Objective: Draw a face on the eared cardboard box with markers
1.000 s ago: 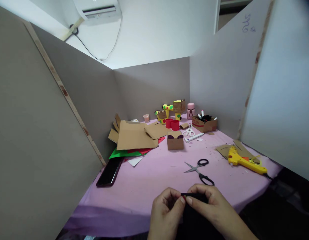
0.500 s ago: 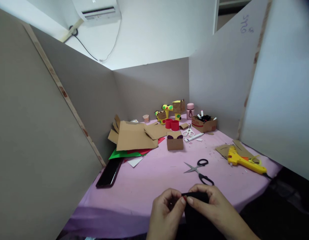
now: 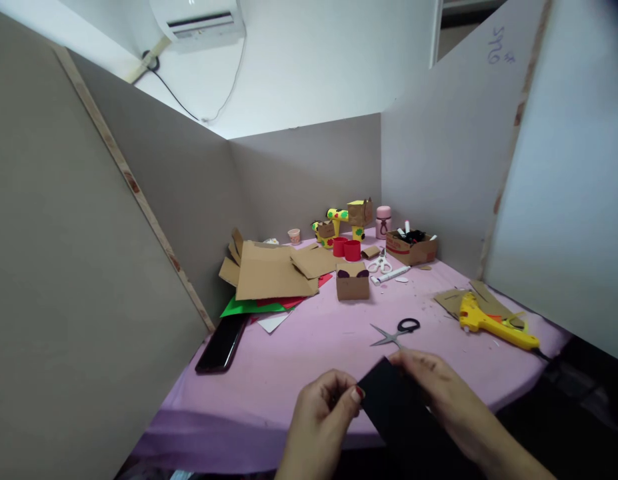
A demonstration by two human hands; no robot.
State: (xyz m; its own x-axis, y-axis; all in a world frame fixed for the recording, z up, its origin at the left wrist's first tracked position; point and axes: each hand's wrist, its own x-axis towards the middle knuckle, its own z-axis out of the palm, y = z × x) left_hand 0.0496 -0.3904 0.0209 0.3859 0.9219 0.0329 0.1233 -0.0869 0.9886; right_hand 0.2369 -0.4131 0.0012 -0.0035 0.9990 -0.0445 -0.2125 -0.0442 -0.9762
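Left hand: here is the left hand (image 3: 321, 417), low in the view, thumb and finger closed in a pinch on the left corner of the black sheet (image 3: 396, 403).
Right hand: over at the other edge, the right hand (image 3: 446, 393) has its fingers against the sheet's top corner; the thumb is out of sight, so how firmly it closes I cannot tell.
Black sheet: tilted between the two hands above the near edge of the lilac tablecloth (image 3: 279, 370), its lower end lost against dark surroundings; paper or card, I cannot tell.
Black-handled scissors: just beyond the right hand lie the black-handled scissors (image 3: 393, 337), blades spread, one finger loop hidden.
Smartphone: out on the left, the smartphone (image 3: 221, 347), screen dark.
Hot glue gun: across on the right, the yellow hot glue gun (image 3: 499, 328), nozzle end over a cardboard scrap (image 3: 446, 301).
Cardboard box: mid-table, the small cardboard box (image 3: 353, 288) wearing two dark purple patches.
Stack: to its left, cardboard sheets (image 3: 273, 273) on top of a green sheet (image 3: 249, 307).
Behind the box: a marker (image 3: 393, 276), white-handled scissors (image 3: 380, 265) and two red rings (image 3: 353, 251) side by side.
Far end: a carton (image 3: 413, 252) of odds and ends, a pink bottle (image 3: 383, 223), and a spotted yellow figure (image 3: 337, 215) with a cardboard head.
Backdrop: grey partition panels (image 3: 309, 167), with an air conditioner (image 3: 196, 23) high on the wall.
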